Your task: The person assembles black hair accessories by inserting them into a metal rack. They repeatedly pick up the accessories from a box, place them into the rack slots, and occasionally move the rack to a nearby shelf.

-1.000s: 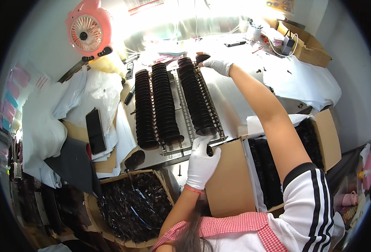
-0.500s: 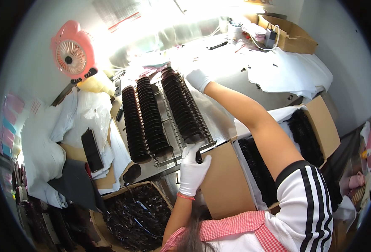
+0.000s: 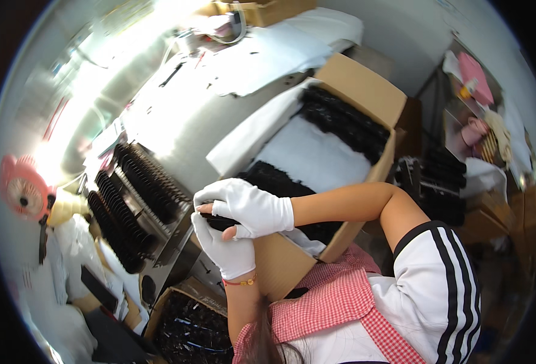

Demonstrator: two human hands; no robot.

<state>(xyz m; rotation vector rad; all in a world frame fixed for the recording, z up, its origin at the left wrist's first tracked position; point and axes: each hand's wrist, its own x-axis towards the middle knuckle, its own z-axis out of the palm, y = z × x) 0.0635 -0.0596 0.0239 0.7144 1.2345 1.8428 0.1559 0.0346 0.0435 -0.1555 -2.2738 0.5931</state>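
Both my white-gloved hands meet above the open cardboard box: right hand and left hand clasp a small black bundle between them; I'd keep it squeezed level, clear of the racks.

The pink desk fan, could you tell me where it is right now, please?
In the head view the pink desk fan stands at the far left edge, left of the rack of black pieces and away from both gloved hands.

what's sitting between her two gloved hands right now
In the head view, a small stack of black parts is pinched between the right hand on top and the left hand underneath, just above the near corner of the open cardboard box.
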